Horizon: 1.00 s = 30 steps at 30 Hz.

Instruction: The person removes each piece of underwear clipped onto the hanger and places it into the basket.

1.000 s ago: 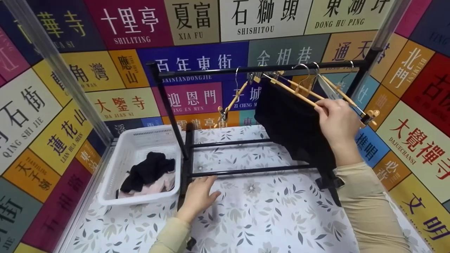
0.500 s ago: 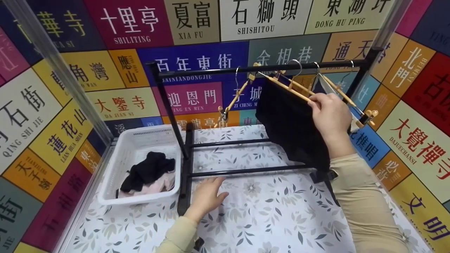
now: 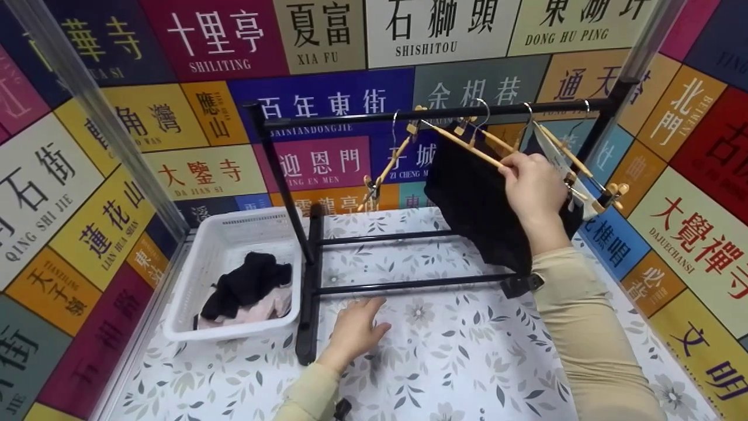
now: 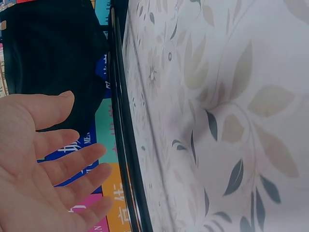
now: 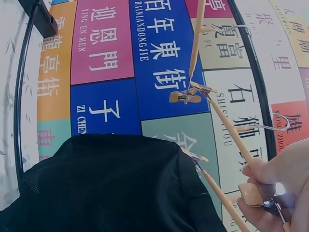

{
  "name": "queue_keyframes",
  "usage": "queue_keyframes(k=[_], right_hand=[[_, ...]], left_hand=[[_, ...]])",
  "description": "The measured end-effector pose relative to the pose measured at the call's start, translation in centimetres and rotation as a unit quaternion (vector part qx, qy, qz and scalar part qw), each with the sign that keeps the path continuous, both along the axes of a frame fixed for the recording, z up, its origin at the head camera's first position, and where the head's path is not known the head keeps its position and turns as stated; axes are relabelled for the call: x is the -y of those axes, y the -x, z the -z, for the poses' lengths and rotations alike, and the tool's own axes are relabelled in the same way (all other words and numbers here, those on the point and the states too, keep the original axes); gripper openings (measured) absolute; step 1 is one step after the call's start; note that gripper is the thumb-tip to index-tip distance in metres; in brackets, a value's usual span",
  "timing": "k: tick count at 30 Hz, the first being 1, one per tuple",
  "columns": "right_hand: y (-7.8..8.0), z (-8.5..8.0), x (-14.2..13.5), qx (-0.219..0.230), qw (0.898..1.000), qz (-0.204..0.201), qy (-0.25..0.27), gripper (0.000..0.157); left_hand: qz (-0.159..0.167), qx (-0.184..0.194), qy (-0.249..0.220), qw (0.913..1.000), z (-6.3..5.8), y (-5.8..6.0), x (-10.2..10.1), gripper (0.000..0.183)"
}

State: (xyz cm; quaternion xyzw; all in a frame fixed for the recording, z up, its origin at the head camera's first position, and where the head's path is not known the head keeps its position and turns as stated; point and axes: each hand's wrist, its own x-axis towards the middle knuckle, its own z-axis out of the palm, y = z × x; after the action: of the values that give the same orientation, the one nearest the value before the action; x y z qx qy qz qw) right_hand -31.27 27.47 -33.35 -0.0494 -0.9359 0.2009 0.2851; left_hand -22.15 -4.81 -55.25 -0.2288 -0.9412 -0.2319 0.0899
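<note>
My right hand (image 3: pixel 533 186) pinches a wooden clip hanger (image 3: pixel 460 145) by its bar, and the hanger's metal hook rests on the rack's black top rail (image 3: pixel 345 120). In the right wrist view the thumb and fingers close near one metal clip, with a wooden pad (image 5: pixel 251 195) showing. A black garment (image 3: pixel 476 196) hangs just behind that hanger, clipped at its upper corner to another hanger (image 5: pixel 223 195). Low before the rack, my left hand (image 3: pixel 355 330) hovers with fingers spread, holding nothing; its palm (image 4: pixel 14 169) shows in the left wrist view.
Another wooden hanger (image 3: pixel 392 161) hangs on the rail's left part, and more hang at the right with a pale garment (image 3: pixel 549 143). Left of the rack, a white basket (image 3: pixel 178 318) contains black cloth (image 3: pixel 248 286) and pink cloth (image 3: pixel 254 313). Black lower bars (image 3: pixel 409 285) run above the floral surface.
My right hand has moved left, and the hanger's hook has shifted left along the rail with it. My left hand has drifted slightly right.
</note>
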Motion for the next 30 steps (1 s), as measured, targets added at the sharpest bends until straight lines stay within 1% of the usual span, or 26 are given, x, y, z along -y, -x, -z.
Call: queue_keyframes(k=[7, 14, 16, 21, 27, 30], right_hand=[[0.4, 0.7, 0.2, 0.017, 1.0, -0.005, -0.001, 0.019], [0.6, 1.4, 0.2, -0.009, 1.0, -0.014, 0.01, 0.019], [0.5, 1.4, 0.2, -0.009, 1.0, -0.014, 0.017, 0.019], [0.2, 1.2, 0.1, -0.003, 1.0, -0.013, 0.015, 0.02], [-0.1, 0.9, -0.1, -0.007, 1.0, -0.003, 0.004, 0.021], [-0.1, 0.8, 0.0, -0.006, 1.0, 0.001, -0.004, 0.021]], left_hand=[[0.0, 0.013, 0.0, 0.9999, 0.6, 0.0, -0.3, 0.048], [0.001, 0.021, 0.007, 0.9998, 1.0, -0.2, -0.5, 0.048], [0.002, 0.017, 0.006, 0.9998, 1.0, -0.3, -0.5, 0.047], [0.001, 0.01, 0.009, 0.9999, 1.2, -0.3, -0.6, 0.046], [0.002, 0.027, 0.01, 0.9996, 1.2, -0.5, -0.6, 0.046], [0.002, 0.027, 0.013, 0.9996, 1.1, -0.5, -0.7, 0.046]])
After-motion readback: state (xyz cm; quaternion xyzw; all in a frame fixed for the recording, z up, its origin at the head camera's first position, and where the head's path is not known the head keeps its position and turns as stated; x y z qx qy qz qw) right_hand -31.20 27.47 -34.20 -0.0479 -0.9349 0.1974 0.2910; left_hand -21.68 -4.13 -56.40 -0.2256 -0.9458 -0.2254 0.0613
